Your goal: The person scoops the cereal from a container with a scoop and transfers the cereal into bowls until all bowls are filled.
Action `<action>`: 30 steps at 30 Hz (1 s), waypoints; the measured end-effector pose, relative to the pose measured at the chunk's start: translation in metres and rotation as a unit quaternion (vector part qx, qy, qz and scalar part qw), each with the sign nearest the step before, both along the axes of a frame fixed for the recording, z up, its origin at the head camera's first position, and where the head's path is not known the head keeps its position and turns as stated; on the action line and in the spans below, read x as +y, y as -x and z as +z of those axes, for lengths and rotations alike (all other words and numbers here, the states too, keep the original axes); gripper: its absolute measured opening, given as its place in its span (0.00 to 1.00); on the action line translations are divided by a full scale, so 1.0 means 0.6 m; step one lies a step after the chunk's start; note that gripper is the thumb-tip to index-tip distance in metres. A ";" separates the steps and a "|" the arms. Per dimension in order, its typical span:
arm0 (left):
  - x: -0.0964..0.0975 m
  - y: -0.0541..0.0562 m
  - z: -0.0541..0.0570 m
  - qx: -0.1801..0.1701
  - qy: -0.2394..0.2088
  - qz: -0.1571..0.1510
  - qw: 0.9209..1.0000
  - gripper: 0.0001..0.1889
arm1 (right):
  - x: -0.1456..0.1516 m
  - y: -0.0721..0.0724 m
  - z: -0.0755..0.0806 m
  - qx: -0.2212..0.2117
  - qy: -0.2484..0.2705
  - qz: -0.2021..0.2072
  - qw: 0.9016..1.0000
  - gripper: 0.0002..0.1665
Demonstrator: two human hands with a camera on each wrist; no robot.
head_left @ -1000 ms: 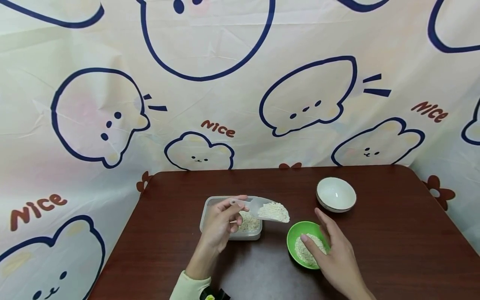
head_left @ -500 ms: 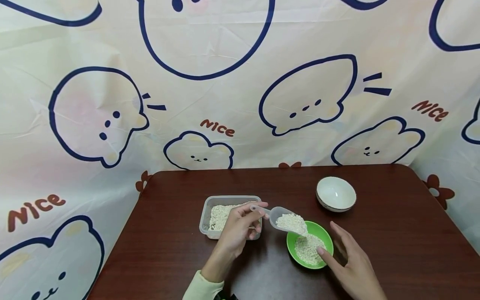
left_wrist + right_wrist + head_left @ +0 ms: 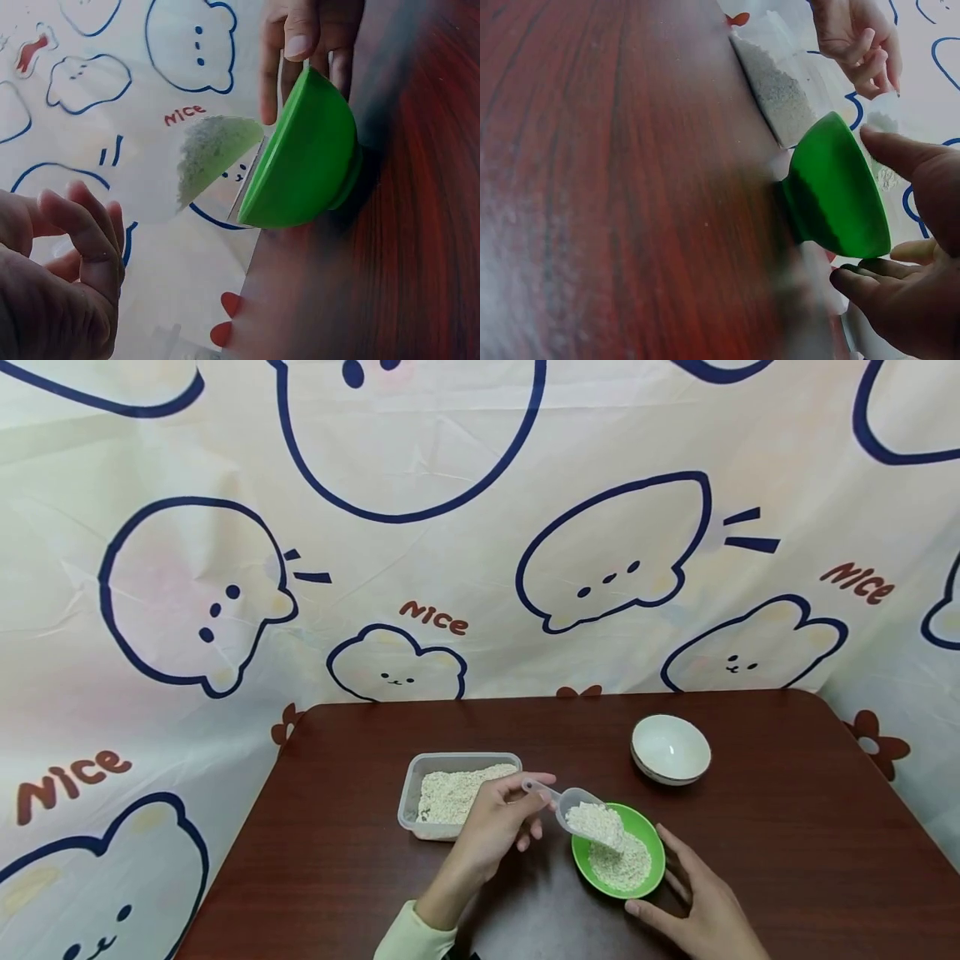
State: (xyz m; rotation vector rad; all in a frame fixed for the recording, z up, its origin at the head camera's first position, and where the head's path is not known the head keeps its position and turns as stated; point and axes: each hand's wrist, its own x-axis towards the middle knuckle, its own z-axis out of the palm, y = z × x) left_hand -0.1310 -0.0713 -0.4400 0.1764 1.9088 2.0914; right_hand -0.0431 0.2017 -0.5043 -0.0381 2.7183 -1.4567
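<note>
Head view: the left hand [image 3: 491,827] pinches the handle of the clear scoop [image 3: 572,798], bowl end heaped with pale flakes [image 3: 596,823]; the scoop is farther right than half a second ago, now overlapping the green bowl [image 3: 649,837]; the right hand [image 3: 705,906], previously overlapping the bowl's edge, now lies along its right side; the container [image 3: 431,832] stands left.

Left wrist view: the loaded scoop tilts toward the bowl's opening.

Right wrist view: the right hand is spread wide, thumb and fingers at opposite sides of the bowl's rim.
</note>
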 end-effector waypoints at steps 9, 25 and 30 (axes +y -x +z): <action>0.016 -0.008 0.006 0.058 0.075 -0.019 0.995 0.14 | -0.004 -0.003 -0.009 -0.006 0.008 -0.009 1.000 0.67; 0.009 -0.011 0.046 0.123 0.149 -0.023 0.981 0.14 | -0.005 0.001 -0.005 -0.012 0.025 -0.014 1.000 0.67; 0.006 -0.009 0.048 0.132 0.148 -0.024 0.980 0.14 | -0.003 -0.002 -0.006 -0.015 0.019 -0.018 1.000 0.67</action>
